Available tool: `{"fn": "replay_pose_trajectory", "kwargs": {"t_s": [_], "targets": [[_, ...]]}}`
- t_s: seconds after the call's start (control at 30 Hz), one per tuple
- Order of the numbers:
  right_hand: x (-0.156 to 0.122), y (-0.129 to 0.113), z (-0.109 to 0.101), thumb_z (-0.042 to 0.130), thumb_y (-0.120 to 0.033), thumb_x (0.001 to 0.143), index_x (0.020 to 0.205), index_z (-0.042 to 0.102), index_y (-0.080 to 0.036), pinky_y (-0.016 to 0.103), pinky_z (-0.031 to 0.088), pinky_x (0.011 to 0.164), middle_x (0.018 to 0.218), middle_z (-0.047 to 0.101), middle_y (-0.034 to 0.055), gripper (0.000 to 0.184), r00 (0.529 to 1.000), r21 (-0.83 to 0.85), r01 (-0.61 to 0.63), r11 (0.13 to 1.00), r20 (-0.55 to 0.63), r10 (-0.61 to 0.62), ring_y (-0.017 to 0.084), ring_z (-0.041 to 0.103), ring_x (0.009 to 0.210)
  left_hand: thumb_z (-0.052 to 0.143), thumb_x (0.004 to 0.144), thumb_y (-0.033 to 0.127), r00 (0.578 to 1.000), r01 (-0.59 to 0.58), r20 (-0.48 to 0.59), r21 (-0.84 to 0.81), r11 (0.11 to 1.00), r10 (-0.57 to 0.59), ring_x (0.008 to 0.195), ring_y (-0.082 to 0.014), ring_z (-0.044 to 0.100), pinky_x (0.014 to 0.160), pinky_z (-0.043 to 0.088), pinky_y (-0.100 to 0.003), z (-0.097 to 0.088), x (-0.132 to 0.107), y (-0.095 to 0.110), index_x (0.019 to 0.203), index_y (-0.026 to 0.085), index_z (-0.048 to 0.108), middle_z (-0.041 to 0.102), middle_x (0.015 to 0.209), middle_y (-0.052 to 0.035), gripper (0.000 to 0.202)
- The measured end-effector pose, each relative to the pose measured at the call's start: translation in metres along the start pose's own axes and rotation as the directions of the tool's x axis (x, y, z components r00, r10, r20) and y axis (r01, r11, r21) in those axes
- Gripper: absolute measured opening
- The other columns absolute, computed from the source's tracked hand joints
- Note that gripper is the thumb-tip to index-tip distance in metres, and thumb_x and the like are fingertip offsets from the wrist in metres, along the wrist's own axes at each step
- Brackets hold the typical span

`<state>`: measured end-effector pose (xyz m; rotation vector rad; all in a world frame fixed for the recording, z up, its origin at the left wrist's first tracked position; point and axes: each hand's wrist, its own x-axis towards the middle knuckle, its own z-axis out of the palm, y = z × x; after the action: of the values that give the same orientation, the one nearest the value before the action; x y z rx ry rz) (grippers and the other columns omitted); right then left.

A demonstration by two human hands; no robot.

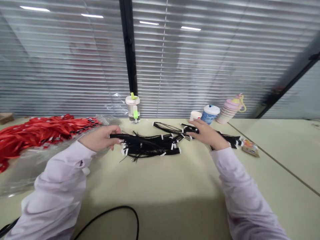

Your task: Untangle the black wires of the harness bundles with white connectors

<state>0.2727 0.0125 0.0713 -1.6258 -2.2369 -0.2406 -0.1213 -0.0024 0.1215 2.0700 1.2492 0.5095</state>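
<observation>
A pile of black wire bundles (pixel 150 145) with white end pieces or bands lies on the table in front of me. My left hand (pixel 104 137) is closed on the left end of a black wire bundle (pixel 118 136) at the top of this pile, thumb below and fingers above. To the right, my right hand (pixel 207 134) has its fingers closed around another black wire bundle (pixel 191 129), partly hidden by the hand. More black wires (pixel 230 139) with white ends stick out behind my right wrist.
Red ribbon-like straps (pixel 42 133) lie on clear plastic (pixel 50 160) at the left. Along the blinds stand a clear cup (pixel 133 111), a paper cup (pixel 195 115), a blue cup (pixel 210 115) and a pink bottle (pixel 228 110). A small packet (pixel 250 149) lies right; a black cable (pixel 112 209) loops nearby.
</observation>
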Motion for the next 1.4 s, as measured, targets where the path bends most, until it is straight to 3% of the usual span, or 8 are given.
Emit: {"fn": "replay_pose_trajectory", "kwargs": {"t_s": [0.13,0.27,0.4,0.77,0.87,1.1,1.23,1.4], "targets": [[0.006,-0.078,0.009,0.051,-0.050,0.078,0.135,0.032,-0.022,0.030,0.036,0.099,0.133,0.043,0.0060,0.066,0.955,0.272,0.263,0.926,0.065,-0.291,0.018,0.042,0.120,0.058,0.067,0.033,0.999,-0.050,-0.011,-0.027,0.998,0.049,0.048,-0.0103,0.051,0.048,0.040,-0.020,0.011,0.003,0.016,0.066,0.018,0.044,0.052,0.053,0.0055,0.020],[0.010,-0.109,0.016,0.048,-0.041,0.083,0.110,0.056,-0.020,0.025,0.045,0.079,0.094,0.066,0.0037,0.035,0.915,0.441,0.305,0.844,0.112,-0.389,0.014,0.060,0.086,0.058,0.070,0.037,0.997,-0.070,0.012,-0.155,0.985,0.073,0.049,-0.0097,0.053,0.048,0.042,-0.021,0.014,0.000,0.019,0.072,0.018,0.045,0.056,0.059,0.0037,0.024],[0.006,-0.094,-0.001,0.036,-0.037,0.090,0.081,0.058,-0.017,0.023,0.044,0.062,0.063,0.061,0.0007,0.031,0.940,0.529,0.217,0.821,0.115,-0.322,0.011,0.057,0.060,0.056,0.072,0.047,0.999,-0.043,-0.006,-0.290,0.956,0.043,0.045,-0.0078,0.051,0.044,0.042,-0.020,0.011,-0.001,0.014,0.079,0.016,0.048,0.061,0.066,0.0004,0.033],[-0.012,-0.049,-0.045,0.047,-0.032,0.082,0.103,0.059,-0.022,0.029,0.044,0.075,0.093,0.064,0.0036,0.026,0.991,0.562,0.055,0.825,0.071,-0.115,0.015,0.058,0.080,0.062,0.067,0.039,0.967,0.024,-0.229,-0.351,0.936,-0.111,0.040,-0.0080,0.049,0.040,0.038,-0.019,0.032,0.023,0.007,0.074,0.014,0.056,0.059,0.053,0.0018,0.027],[-0.023,-0.022,-0.057,0.047,-0.031,0.082,0.107,0.057,-0.021,0.027,0.044,0.061,0.068,0.060,0.0007,0.029,0.999,0.581,-0.043,0.813,0.046,0.020,0.013,0.055,0.059,0.061,0.068,0.038,0.940,0.045,-0.299,-0.377,0.925,-0.167,0.040,-0.0077,0.050,0.042,0.039,-0.019,0.033,0.032,-0.003,0.075,0.014,0.056,0.061,0.055,0.0015,0.025],[-0.032,-0.014,-0.065,0.044,-0.038,0.084,0.115,0.049,-0.017,0.018,0.027,0.038,0.048,0.037,-0.0074,0.037,0.985,0.730,-0.167,0.662,0.097,0.142,0.006,0.034,0.039,0.057,0.073,0.043,0.968,0.067,-0.176,-0.502,0.862,-0.177,0.059,-0.0118,0.062,0.059,0.051,-0.026,0.061,0.034,0.014,0.090,0.012,0.058,0.068,0.076,-0.0065,0.036],[-0.032,-0.024,-0.062,0.044,-0.038,0.085,0.115,0.050,-0.018,0.018,0.029,0.040,0.049,0.036,-0.0073,0.036,0.989,0.798,-0.146,0.584,0.115,0.089,0.005,0.035,0.041,0.069,0.065,0.039,0.995,-0.019,-0.086,-0.694,0.720,-0.056,0.085,-0.0181,0.065,0.073,0.052,-0.030,0.083,0.026,0.033,0.095,0.015,0.056,0.065,0.102,-0.0091,0.041],[-0.038,-0.036,-0.071,0.048,-0.036,0.083,0.111,0.053,-0.018,0.019,0.031,0.040,0.052,0.040,-0.0057,0.034,0.987,0.824,-0.163,0.542,0.141,0.081,0.005,0.038,0.043,0.072,0.063,0.037,0.986,-0.140,-0.165,-0.839,0.525,-0.002,0.070,-0.0149,0.066,0.065,0.053,-0.025,0.088,0.014,0.045,0.074,0.014,0.054,0.069,0.076,-0.0040,0.032]]}}
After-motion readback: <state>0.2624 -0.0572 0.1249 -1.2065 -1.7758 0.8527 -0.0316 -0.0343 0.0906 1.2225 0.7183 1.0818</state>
